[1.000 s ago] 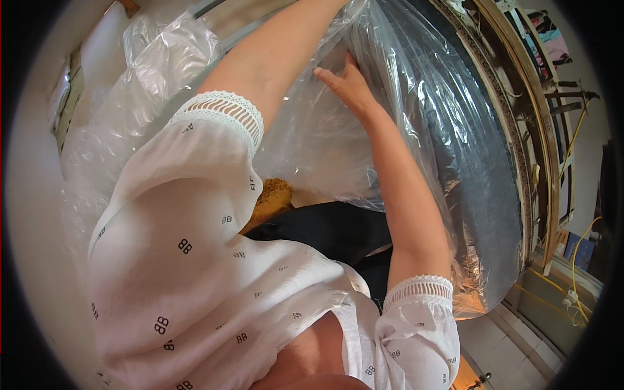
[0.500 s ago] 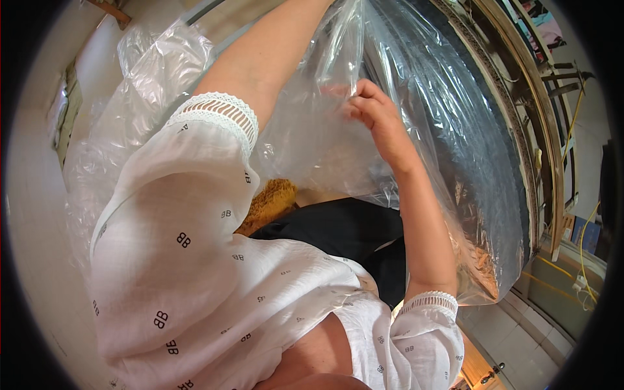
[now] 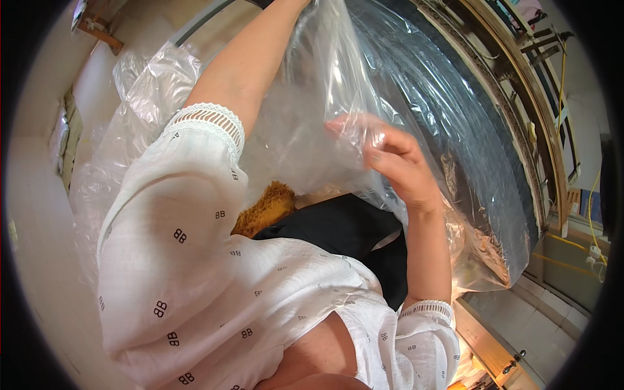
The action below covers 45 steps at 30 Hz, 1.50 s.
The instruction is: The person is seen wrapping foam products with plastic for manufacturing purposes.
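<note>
A large, thin clear plastic sheet (image 3: 292, 123) hangs in folds in front of me. My right hand (image 3: 403, 156) has its bent fingers and thumb on a gathered fold of this film, and some fingertips show blurred through the plastic. My left arm reaches up past the top edge, so the left hand is out of the picture. Close to where that arm leaves the view, the film draws together into a bunch of pleats.
A dark, curved padded surface (image 3: 455, 110) under shiny film lies on the right, along a wooden frame (image 3: 536, 110). More crumpled plastic hangs at the left. A brown fluffy cushion (image 3: 266, 211) sits by my dark-clothed lap. A yellow cord (image 3: 561, 91) runs at the far right.
My right hand has moved a little right and down, pulling the film with it. The left arm has shifted slightly left, and the whole view has turned a little.
</note>
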Motion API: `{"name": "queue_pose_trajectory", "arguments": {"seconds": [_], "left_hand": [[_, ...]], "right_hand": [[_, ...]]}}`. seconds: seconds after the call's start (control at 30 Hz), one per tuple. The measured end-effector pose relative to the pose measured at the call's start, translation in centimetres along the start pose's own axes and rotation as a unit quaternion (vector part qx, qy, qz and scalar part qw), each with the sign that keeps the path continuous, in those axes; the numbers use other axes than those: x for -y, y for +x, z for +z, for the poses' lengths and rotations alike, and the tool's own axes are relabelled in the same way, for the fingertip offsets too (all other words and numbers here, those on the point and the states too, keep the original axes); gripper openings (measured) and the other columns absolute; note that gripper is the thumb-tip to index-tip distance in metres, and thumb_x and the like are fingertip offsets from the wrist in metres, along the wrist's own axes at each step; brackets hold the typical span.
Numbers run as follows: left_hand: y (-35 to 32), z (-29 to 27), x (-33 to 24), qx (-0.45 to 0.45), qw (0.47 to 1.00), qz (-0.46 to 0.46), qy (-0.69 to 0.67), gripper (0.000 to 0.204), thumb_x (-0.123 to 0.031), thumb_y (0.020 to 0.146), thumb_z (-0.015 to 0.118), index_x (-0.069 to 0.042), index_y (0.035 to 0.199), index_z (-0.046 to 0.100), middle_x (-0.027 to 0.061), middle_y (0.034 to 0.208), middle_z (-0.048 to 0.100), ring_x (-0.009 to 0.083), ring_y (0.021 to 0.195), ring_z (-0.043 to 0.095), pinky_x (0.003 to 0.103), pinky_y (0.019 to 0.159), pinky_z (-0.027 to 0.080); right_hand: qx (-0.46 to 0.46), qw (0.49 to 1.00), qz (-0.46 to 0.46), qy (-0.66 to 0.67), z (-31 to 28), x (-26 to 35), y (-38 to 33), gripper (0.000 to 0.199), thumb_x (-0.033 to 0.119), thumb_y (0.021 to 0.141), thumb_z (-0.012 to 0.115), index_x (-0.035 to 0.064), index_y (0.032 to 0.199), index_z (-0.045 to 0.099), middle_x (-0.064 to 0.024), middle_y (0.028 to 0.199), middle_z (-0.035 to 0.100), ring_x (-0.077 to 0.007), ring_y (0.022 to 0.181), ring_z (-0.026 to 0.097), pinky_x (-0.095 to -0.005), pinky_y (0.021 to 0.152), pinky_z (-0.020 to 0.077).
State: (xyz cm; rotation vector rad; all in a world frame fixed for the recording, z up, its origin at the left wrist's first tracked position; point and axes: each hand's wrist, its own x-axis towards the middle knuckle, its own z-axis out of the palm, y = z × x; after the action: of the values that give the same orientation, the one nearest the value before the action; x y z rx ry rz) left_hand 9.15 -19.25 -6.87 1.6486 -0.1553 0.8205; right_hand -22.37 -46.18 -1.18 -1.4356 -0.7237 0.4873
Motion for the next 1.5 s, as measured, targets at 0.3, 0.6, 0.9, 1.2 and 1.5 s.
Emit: {"name": "queue_pose_trajectory", "arguments": {"seconds": [0.3, 0.6, 0.9, 1.2, 1.5], "left_hand": [[-0.3, 0.4, -1.2, 0.068, 0.980, -0.162, -0.098, 0.015, -0.015, 0.084, 0.053, -0.003, 0.084, 0.061, 0.0054, 0.070, 0.060, 0.0134, 0.064, 0.054, 0.028, 0.060, 0.045], [0.5, -0.4, 0.5, 0.000, 0.998, 0.044, 0.047, 0.019, -0.019, 0.086, 0.054, -0.001, 0.086, 0.061, 0.0082, 0.073, 0.062, 0.0173, 0.069, 0.056, 0.031, 0.066, 0.045], [-0.2, 0.4, -0.2, -0.002, 0.998, 0.003, 0.062, 0.019, -0.017, 0.085, 0.051, -0.001, 0.087, 0.061, 0.0116, 0.077, 0.061, 0.0196, 0.075, 0.057, 0.033, 0.070, 0.044], [-1.3, -0.5, -3.1, 0.019, 0.993, 0.025, 0.116, 0.020, -0.020, 0.085, 0.051, -0.003, 0.089, 0.061, 0.0102, 0.081, 0.062, 0.0202, 0.076, 0.058, 0.032, 0.071, 0.044], [2.8, -1.6, 4.6, 0.086, 0.957, 0.080, 0.265, 0.037, -0.040, 0.087, 0.055, -0.010, 0.107, 0.063, 0.0095, 0.102, 0.065, 0.0199, 0.095, 0.061, 0.030, 0.082, 0.045]], "right_hand": [[-0.201, 0.932, -0.055, -0.298, 1.8, -5.6, 1.3, 0.051, 0.023, 0.077, 0.068, 0.0024, 0.119, 0.047, -0.0187, 0.100, 0.061, -0.0287, 0.083, 0.062, -0.0354, 0.077, 0.0491], [-0.133, 0.932, 0.098, -0.322, 1.5, -5.4, 0.0, 0.047, 0.023, 0.075, 0.068, -0.0001, 0.113, 0.052, -0.0145, 0.112, 0.056, -0.0318, 0.083, 0.058, -0.0417, 0.073, 0.0449], [-0.089, 0.950, 0.204, -0.221, -0.4, -12.2, 1.7, 0.035, 0.024, 0.080, 0.065, -0.0010, 0.103, 0.058, -0.0081, 0.089, 0.062, -0.0179, 0.078, 0.059, -0.0293, 0.070, 0.0470], [-0.289, 0.936, -0.012, 0.200, -2.9, 5.8, -19.4, 0.013, 0.019, 0.079, 0.062, 0.0074, 0.075, 0.058, -0.0048, 0.072, 0.055, -0.0179, 0.065, 0.051, -0.0283, 0.059, 0.0381], [-0.689, 0.645, -0.314, -0.097, -2.4, 14.9, -47.9, 0.016, 0.019, 0.085, 0.053, 0.0083, 0.094, 0.061, -0.0066, 0.095, 0.062, -0.0192, 0.082, 0.057, -0.0354, 0.078, 0.0469]]}}
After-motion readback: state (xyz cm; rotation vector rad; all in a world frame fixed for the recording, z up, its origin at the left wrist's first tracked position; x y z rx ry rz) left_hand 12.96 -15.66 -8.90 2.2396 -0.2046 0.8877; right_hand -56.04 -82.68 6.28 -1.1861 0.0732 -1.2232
